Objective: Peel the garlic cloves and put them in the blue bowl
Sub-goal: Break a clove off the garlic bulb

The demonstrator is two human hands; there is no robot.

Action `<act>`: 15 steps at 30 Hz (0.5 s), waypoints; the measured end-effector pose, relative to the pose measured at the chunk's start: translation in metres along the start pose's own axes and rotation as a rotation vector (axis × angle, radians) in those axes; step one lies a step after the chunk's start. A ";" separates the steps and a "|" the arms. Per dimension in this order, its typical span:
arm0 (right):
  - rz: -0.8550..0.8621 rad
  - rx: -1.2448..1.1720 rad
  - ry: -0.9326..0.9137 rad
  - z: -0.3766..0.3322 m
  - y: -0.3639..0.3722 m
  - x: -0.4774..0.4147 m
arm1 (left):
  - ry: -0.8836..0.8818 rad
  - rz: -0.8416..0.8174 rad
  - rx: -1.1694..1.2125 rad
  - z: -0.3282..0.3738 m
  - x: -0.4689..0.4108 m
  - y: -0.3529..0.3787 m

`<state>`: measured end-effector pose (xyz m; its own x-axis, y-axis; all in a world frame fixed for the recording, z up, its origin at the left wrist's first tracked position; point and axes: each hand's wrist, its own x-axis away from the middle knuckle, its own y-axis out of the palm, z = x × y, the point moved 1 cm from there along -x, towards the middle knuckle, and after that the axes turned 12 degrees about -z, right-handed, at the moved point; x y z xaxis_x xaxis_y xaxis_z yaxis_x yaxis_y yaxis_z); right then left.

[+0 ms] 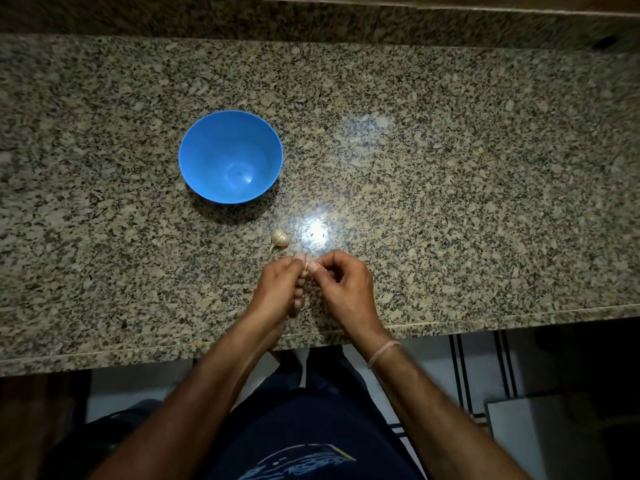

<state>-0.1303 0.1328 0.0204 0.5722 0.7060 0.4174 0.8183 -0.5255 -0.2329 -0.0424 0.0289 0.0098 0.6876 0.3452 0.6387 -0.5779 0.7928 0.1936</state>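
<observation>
the left hand (280,289) and the right hand (343,289) meet fingertip to fingertip low over the near part of the table (450,202). both are curled, and between them they pinch a small pale garlic clove (307,266). the left hand's thumb and forefinger close on it from one side, and the right hand's thumb and forefinger tip press in from the other. the right hand's other fingers are folded into the palm, while those of the left hand curl loosely under it. the clove is mostly hidden by the fingertips, so how much skin is on it cannot be told. a thin pale band (382,353) circles the right wrist, back over the table's near edge.

just beyond the left hand's fingertips, apart from them, a garlic bulb (280,238) lies on the speckled stone with a little stem tail pointing back toward the hands. beside it, just beyond the right hand's knuckles, a bright patch of reflected light (317,232) shines on the polished surface.

farther out from the hands, beyond the bulb and off to the left-hand side, stands the blue bowl (204,150), upright, with nothing to be seen inside it. it casts a dark shadow on the side nearest the hands.

behind the hands, the forearms run back over the table edge to a dark garment (311,427) with a pale print.
</observation>
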 end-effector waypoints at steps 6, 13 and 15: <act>-0.116 0.025 -0.038 0.004 -0.003 -0.005 | 0.227 0.107 -0.575 0.011 0.007 0.001; -0.148 -0.109 0.047 0.001 0.003 -0.005 | 0.214 -0.002 -0.499 0.010 0.000 0.000; -0.140 0.079 -0.084 -0.003 0.001 -0.003 | 0.049 -0.033 -0.270 0.006 -0.003 0.000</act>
<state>-0.1314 0.1285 0.0209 0.4518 0.8086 0.3768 0.8903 -0.3823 -0.2473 -0.0469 0.0248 0.0129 0.7288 0.3355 0.5969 -0.4209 0.9071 0.0041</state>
